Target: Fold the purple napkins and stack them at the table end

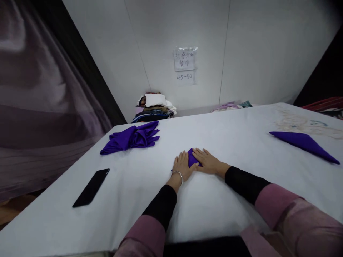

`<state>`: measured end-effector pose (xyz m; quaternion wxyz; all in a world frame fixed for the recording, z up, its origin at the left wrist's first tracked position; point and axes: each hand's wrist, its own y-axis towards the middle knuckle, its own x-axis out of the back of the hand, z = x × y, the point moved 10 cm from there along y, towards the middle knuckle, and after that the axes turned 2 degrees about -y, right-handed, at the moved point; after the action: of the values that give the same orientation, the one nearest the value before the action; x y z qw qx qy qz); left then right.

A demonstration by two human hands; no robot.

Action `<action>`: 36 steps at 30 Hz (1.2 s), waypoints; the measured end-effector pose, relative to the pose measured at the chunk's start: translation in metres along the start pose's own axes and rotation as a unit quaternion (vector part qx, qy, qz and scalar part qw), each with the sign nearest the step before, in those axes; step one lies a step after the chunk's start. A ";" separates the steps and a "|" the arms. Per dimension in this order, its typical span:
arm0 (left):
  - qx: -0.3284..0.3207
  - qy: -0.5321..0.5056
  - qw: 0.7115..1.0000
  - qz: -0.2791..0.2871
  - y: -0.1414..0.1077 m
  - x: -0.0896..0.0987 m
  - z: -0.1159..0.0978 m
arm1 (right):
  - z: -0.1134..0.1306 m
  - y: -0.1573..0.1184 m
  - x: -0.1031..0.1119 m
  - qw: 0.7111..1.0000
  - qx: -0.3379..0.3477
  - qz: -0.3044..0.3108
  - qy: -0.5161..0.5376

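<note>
A small folded purple napkin (193,159) lies flat on the white table, mostly covered by my two hands. My left hand (183,166), with a silver bracelet at the wrist, rests palm down on its left part with the fingers stretched out. From the other side, my right hand (206,160) presses flat on its right part, fingers extended. The thumbs come close together near the napkin's front edge. Only the middle and a bit of the left corner of the cloth show between and beside the hands.
A loose heap of purple cloths (131,137) lies at the table's back left, with a black phone (91,188) in front of it. To the right is a folded purple napkin (305,142). Stacked clothes (154,107) sit beyond the back edge, below a handwritten sign (184,65).
</note>
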<state>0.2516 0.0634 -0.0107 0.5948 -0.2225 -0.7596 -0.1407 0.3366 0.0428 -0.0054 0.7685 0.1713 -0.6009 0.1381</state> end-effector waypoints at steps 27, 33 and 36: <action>-0.001 0.031 0.999 -0.015 0.002 -0.003 0.001 | -0.001 -0.059 0.002 0.999 -0.029 0.028 0.003; -0.001 0.023 1.000 -0.012 0.002 -0.004 0.000 | -0.023 -0.092 0.008 0.997 -0.057 0.047 -0.001; 0.000 0.024 1.000 -0.015 0.002 -0.004 0.000 | -0.023 -0.077 0.022 0.996 -0.086 0.032 -0.007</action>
<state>0.2531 0.0648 -0.0150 0.6110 -0.2078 -0.7481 -0.1546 0.3939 -0.0169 0.0031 0.7713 0.0869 -0.6210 0.1091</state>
